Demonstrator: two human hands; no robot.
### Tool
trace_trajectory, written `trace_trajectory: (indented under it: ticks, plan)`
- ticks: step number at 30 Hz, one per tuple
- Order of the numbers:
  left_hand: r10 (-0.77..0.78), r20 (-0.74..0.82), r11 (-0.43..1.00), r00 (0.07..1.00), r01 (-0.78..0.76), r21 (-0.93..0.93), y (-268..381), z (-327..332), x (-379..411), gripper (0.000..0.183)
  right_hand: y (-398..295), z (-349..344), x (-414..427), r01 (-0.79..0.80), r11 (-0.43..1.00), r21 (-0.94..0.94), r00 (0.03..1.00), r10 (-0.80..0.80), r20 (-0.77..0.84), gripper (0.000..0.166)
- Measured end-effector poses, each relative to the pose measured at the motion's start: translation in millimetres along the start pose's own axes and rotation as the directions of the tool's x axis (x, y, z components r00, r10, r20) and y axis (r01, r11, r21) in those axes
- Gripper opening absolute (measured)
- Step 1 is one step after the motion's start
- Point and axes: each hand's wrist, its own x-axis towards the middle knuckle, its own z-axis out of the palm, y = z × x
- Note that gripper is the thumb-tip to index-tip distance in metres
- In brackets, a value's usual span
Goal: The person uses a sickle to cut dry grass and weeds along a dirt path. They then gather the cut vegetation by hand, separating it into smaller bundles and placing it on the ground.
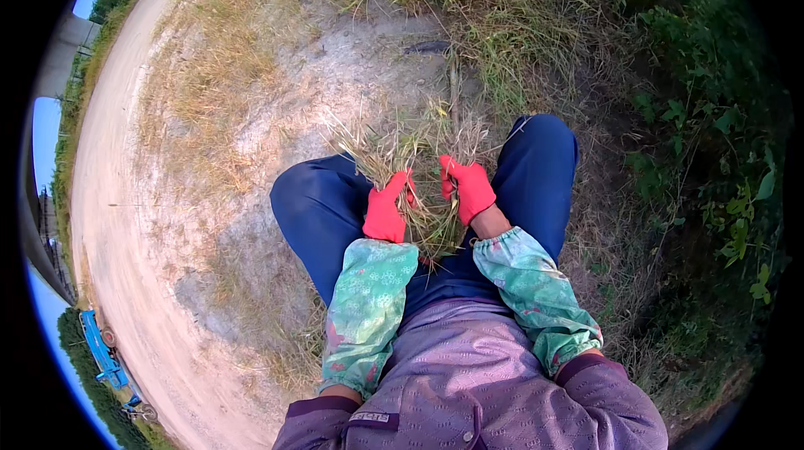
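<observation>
Both my hands wear red gloves, with green patterned sleeve covers on the forearms. My left hand (388,206) is closed around a bunch of dry and green grass (367,152) whose stems fan out beyond the fingers. A short distance to its right, my right hand (467,189) grips more grass stems (470,143). Loose grass (433,217) hangs between the hands, above my lap and between my bent knees in blue trousers (534,180). A thin wooden-looking stick or handle (454,92) lies on the ground just beyond the hands, near a dark, flat object (428,47) that I cannot identify.
Dry grass (213,98) and bare soil (270,111) spread ahead and to the left. Dense green weeds and vines (697,136) stand at the right. A pale dirt road (107,211) curves along the left, with a blue vehicle or cart (103,349) beside it.
</observation>
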Motion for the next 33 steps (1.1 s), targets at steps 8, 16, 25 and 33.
trace_trajectory:
  ticks: [8,16,25,33]
  plan:
    - [0.203,0.015,0.968,0.979,-0.203,0.149,-19.6,16.7,0.7,0.018,10.8,14.7,3.8,0.059,0.989,-0.134,0.997,-0.053,0.049,0.021]
    - [0.045,-0.064,0.997,0.997,-0.049,-0.067,-24.7,7.8,10.1,0.022,7.9,9.7,20.0,-0.067,0.989,0.133,0.991,0.082,-0.11,0.013]
    - [-0.025,-0.119,0.991,0.993,0.009,-0.132,-16.1,12.6,6.9,0.029,7.2,12.2,15.5,0.019,0.999,-0.031,1.0,-0.018,0.021,0.02]
    - [-0.07,-0.006,0.997,0.998,0.07,0.018,-26.5,7.5,6.3,0.03,-1.1,22.2,4.6,-0.12,0.992,-0.034,0.979,0.124,0.161,0.019]
